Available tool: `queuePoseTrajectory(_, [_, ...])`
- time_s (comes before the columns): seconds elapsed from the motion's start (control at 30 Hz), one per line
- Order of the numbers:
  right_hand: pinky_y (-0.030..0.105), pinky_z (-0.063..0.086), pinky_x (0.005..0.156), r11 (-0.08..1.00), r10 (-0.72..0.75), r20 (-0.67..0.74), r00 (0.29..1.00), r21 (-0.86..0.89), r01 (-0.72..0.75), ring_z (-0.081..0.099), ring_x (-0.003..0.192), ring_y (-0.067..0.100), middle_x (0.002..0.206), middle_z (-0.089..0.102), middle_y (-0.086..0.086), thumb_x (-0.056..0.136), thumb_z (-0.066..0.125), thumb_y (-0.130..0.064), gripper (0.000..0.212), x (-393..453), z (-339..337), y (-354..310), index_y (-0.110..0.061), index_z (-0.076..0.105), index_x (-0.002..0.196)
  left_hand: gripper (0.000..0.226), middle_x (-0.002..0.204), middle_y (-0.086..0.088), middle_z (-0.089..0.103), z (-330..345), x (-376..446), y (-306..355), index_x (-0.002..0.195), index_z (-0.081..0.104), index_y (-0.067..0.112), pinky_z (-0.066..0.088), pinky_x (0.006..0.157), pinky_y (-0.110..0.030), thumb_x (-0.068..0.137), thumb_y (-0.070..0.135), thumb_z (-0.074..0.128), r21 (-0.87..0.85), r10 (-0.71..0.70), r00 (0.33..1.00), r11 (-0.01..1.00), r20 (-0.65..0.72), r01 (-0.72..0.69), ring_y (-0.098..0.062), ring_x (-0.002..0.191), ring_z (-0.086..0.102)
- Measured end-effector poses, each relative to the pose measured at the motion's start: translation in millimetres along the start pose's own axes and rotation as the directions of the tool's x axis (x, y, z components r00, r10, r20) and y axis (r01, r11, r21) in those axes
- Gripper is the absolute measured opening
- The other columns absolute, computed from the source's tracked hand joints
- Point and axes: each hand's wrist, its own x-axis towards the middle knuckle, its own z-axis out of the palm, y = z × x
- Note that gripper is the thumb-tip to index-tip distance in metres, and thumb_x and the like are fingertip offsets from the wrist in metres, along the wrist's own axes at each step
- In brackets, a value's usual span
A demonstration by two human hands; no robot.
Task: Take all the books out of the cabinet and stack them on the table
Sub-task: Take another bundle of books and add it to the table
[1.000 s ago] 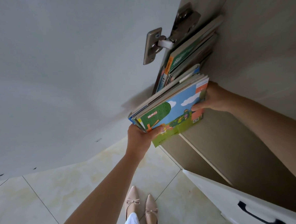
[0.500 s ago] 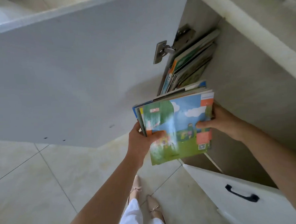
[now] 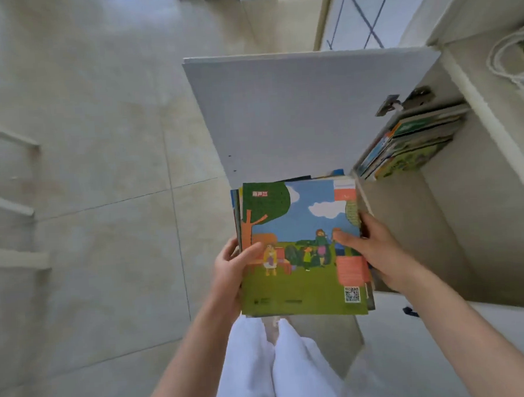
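Held bundle: a bundle of thin picture books [image 3: 299, 248], top cover showing a green tree, blue sky and grass, carried level in front of the body, out of the cabinet and above the floor; edges of several books peek out beneath the top one, exact number cannot be told.
Left hand [image 3: 228, 271]: grasps the bundle's left edge, thumb lying on the cover, fingers curled beneath.
Right hand [image 3: 376, 253]: grasps the right edge, thumb pressed on the cover, fingers wrapped round the side.
Books left behind: one leaning row of books [image 3: 409, 143] inside the cabinet [image 3: 438, 219], tilted against its left wall just under the hinge [image 3: 401, 101]; the count is unclear.
Door: one white cabinet door [image 3: 296, 114] swung open, its lower edge just behind the bundle's far edge.
Open room: pale tiled floor [image 3: 101, 176] spreads wide to the left of the hands.
Below: white trouser legs [image 3: 275, 367] directly under the bundle.
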Motion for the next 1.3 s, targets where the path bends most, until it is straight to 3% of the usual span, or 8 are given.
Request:
queuePoseTrajectory(0.13, [0.045,0.057,0.084,0.999,0.003,0.136,0.991,-0.049,0.004,0.072,0.096,0.023,0.112,0.072,-0.001,0.085,0.069,-0.019,0.036,-28,64,-19,-0.030,0.056,0.116,0.044,0.106,-0.016,0.073,-60,-59,12,0.117,0.065,0.015,0.059,0.072,-0.044,0.074,0.010,0.073,-0.064,0.059,0.997,0.996,-0.054,-0.062,-0.032,0.087,0.071])
queuePoseTrajectory(0.4, [0.045,0.058,0.078,0.965,0.053,0.410,0.911,-0.255,0.059,0.071,0.093,0.025,0.109,0.071,0.001,0.087,0.066,-0.015,0.039,-70,224,-48,-0.025,0.053,0.122,0.033,0.106,-0.016,0.073,-176,-159,8,0.118,0.062,0.016,0.061,0.072,-0.044,0.089,0.002,0.060,-0.227,0.127,0.903,0.945,-0.410,-0.236,-0.033,0.086,0.071])
queuePoseTrajectory(0.5, [0.044,0.059,0.076,0.944,0.066,0.497,0.865,-0.311,0.107,0.072,0.090,0.024,0.108,0.071,0.002,0.088,0.065,-0.012,0.036,-89,297,-45,-0.025,0.054,0.120,0.026,0.105,-0.012,0.073,-233,-191,3,0.111,0.065,0.022,0.059,0.078,-0.050,0.088,0.010,0.066,-0.238,0.159,0.833,0.915,-0.530,-0.327,-0.033,0.091,0.072])
queuePoseTrajectory(0.67, [0.039,0.060,0.073,0.913,0.059,0.592,0.804,-0.358,0.197,0.072,0.087,0.021,0.102,0.071,-0.003,0.088,0.065,-0.009,0.034,-129,416,-27,-0.029,0.055,0.114,0.055,0.100,0.001,0.074,-331,-242,-2,0.126,0.050,0.037,0.060,0.070,-0.044,0.083,0.012,0.073,-0.246,0.168,0.688,0.853,-0.706,-0.460,-0.027,0.090,0.073])
queuePoseTrajectory(0.83, [0.047,0.059,0.078,0.824,-0.057,0.686,0.725,-0.378,0.422,0.070,0.093,0.020,0.107,0.062,-0.006,0.083,0.072,-0.014,0.049,-169,515,-5,-0.039,0.046,0.117,0.055,0.105,0.003,0.073,-408,-286,-9,0.124,0.051,0.036,0.056,0.087,-0.053,0.080,0.014,0.076,-0.193,0.142,0.568,0.851,-0.811,-0.489,-0.025,0.098,0.071])
queuePoseTrajectory(0.9, [0.052,0.058,0.076,0.768,-0.087,0.713,0.695,-0.397,0.503,0.070,0.091,0.022,0.109,0.061,-0.009,0.078,0.074,-0.022,0.056,-180,545,0,-0.041,0.045,0.122,0.054,0.109,0.004,0.072,-433,-301,-12,0.126,0.054,0.031,0.055,0.090,-0.051,0.080,0.015,0.076,-0.184,0.126,0.520,0.844,-0.845,-0.504,-0.021,0.101,0.070])
queuePoseTrajectory(1.03, [0.051,0.059,0.074,0.694,-0.070,0.786,0.614,-0.403,0.596,0.071,0.083,0.016,0.121,0.059,-0.006,0.083,0.072,-0.013,0.065,-194,602,7,-0.040,0.041,0.133,0.060,0.109,0.006,0.072,-473,-323,-18,0.126,0.056,0.029,0.054,0.092,-0.048,0.070,0.024,0.079,-0.183,0.074,0.421,0.824,-0.904,-0.537,-0.018,0.102,0.069])
queuePoseTrajectory(1.3, [0.050,0.058,0.080,0.625,0.014,0.858,0.514,-0.409,0.665,0.066,0.098,0.019,0.119,0.057,-0.009,0.081,0.072,-0.012,0.070,-193,714,11,-0.048,0.040,0.131,0.051,0.103,0.011,0.072,-547,-331,-6,0.120,0.058,0.032,0.053,0.095,-0.046,0.077,0.013,0.078,-0.181,-0.037,0.250,0.793,-0.968,-0.581,-0.014,0.100,0.069])
